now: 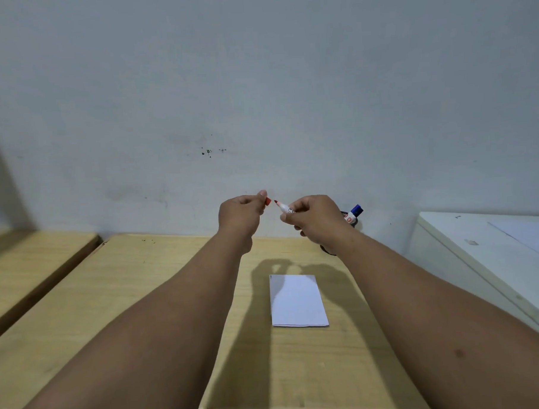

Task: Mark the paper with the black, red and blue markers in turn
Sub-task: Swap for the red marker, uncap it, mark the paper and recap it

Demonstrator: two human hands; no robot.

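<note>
My right hand (316, 219) is raised above the table and grips the red marker (283, 206), whose bare red tip points left. My left hand (241, 215) pinches the red cap (267, 201) a short gap away from that tip. The white paper (297, 300) lies flat on the wooden table (142, 302), below and nearer than both hands, with a small dark mark at its top-left corner. The blue marker (354, 213) stands capped behind my right hand in a dark holder (327, 250) that my wrist mostly hides. No black marker shows.
A pale wall rises right behind the table's far edge. A white cabinet (480, 257) stands at the right with a sheet on top. A second wooden surface (33, 261) lies to the left across a narrow gap.
</note>
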